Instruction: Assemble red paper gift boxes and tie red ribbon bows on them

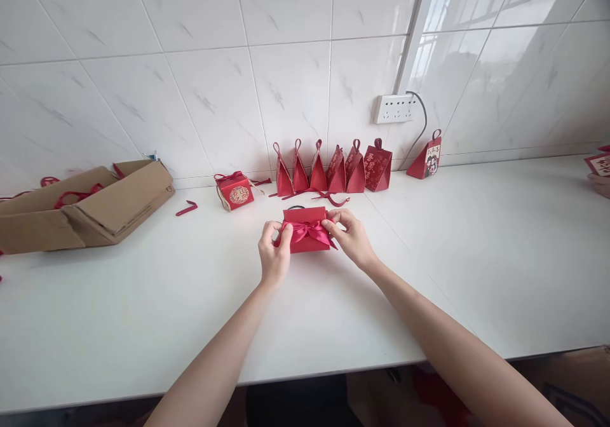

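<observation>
A small red gift box (304,214) stands on the table in front of me, with a glossy crimson ribbon bow (307,230) across its front. My left hand (275,254) is closed at the bow's left side, thumb in front and fingers bent behind. On the opposite side my right hand (351,236) pinches the bow's right loop between thumb and fingers. Parts of both loops are hidden by my fingertips. The box's back is out of sight, and a dark cord loop shows behind its top edge.
Behind the box stands a row of several red triangular boxes (318,176), near loose ribbon (336,199). A red box with a gold emblem (241,195) and an open cardboard carton (117,214) are left. Rightward are another triangular box (426,158) and another person's hand (599,185).
</observation>
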Demonstrator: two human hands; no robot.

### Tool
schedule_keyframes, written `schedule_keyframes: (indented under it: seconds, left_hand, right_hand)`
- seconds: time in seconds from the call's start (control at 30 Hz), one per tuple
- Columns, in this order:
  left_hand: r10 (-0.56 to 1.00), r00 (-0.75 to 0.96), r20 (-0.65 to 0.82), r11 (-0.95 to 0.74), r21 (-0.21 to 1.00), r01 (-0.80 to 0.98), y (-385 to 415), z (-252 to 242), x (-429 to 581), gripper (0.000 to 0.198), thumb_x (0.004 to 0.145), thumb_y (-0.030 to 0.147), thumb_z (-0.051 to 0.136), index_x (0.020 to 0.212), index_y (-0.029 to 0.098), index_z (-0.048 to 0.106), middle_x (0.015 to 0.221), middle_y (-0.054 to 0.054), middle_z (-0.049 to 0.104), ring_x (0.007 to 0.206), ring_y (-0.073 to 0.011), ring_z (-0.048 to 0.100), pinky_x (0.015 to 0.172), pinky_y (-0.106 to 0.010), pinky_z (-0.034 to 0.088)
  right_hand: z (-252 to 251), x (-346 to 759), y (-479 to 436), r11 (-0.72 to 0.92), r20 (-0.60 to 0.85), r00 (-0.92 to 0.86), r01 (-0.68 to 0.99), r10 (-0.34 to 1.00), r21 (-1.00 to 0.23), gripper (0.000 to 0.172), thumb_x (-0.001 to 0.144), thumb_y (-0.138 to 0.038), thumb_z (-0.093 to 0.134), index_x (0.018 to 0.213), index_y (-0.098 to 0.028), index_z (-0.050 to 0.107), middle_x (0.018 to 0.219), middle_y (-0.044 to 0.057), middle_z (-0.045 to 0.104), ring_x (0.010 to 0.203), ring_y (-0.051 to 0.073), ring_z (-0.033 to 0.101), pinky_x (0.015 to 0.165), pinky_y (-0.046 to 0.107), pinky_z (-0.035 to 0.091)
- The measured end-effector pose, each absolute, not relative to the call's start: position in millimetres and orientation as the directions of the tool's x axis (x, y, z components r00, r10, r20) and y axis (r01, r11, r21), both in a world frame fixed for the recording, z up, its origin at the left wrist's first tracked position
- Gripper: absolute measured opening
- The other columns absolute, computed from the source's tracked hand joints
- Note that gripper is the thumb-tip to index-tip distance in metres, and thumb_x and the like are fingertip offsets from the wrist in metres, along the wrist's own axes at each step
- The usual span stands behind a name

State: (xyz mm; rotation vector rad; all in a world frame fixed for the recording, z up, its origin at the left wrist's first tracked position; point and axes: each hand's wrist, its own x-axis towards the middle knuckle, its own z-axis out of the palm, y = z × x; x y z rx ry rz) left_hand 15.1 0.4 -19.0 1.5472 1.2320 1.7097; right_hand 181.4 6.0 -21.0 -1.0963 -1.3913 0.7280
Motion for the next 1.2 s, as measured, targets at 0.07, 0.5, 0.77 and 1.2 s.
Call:
schedule_keyframes:
  seconds: [0.07,0.5,0.77,1.2]
  left_hand:
    - [0.836,-0.23,0.498,-0.465,0.866,0.183,2.0,-22.4,16.3,0.028,0.08,0.038,0.056,0.064,0.019,0.045,0.072,0.0,0.051,0.067,-0.0132,0.049,0.059,-0.023,0.041]
    - [0.832,-0.34,0.439,-0.417,0.898,0.14,2.6,-32.2,27.5,0.017,0.083,0.03,0.05,0.07,0.019,0.046,0.084,-0.001,0.05,0.077,-0.0129,0.049,0.069,-0.024,0.04]
    - [0.79,-0.288,0.54,-0.492,0.841,0.226,6.6,-35.4,25.1,0.019,0.085,0.029,0.049,0.07,0.02,0.044,0.085,-0.003,0.051,0.08,-0.0136,0.052,0.069,-0.025,0.043]
    - [0.413,0.004,0.911,-0.789,0.356,0.5,13.2,-40.2,12.1,0.005,0.084,0.019,0.057,0.083,0.021,0.052,0.095,-0.005,0.049,0.096,-0.0172,0.054,0.075,-0.03,0.053]
  right_hand:
    - [-20.0,182.5,5.3,0.373,0.393,0.101,0.172,0.914,-0.912,0.036,0.074,-0.05,0.063,0.061,-0.019,0.051,0.115,0.011,0.058,0.108,0.025,0.055,0.076,0.034,0.049]
    - [-14.0,183.0,3.8,0.219,0.221,0.077,0.028,0.972,-0.975,0.043,0.069,-0.056,0.065,0.061,-0.017,0.049,0.117,0.01,0.06,0.074,0.014,0.062,0.063,0.028,0.048]
    - [-18.6,185.4,4.8,0.326,0.347,0.095,0.188,0.933,-0.927,0.042,0.077,-0.06,0.054,0.071,-0.02,0.046,0.103,0.01,0.058,0.08,0.019,0.061,0.063,0.032,0.053]
    - [-19.9,190.5,-0.7,0.572,0.55,-0.269,0.644,0.791,-0.508,0.095,0.066,-0.019,0.067,0.144,-0.021,0.011,0.134,0.021,0.036,0.117,0.035,0.048,0.079,0.048,0.054]
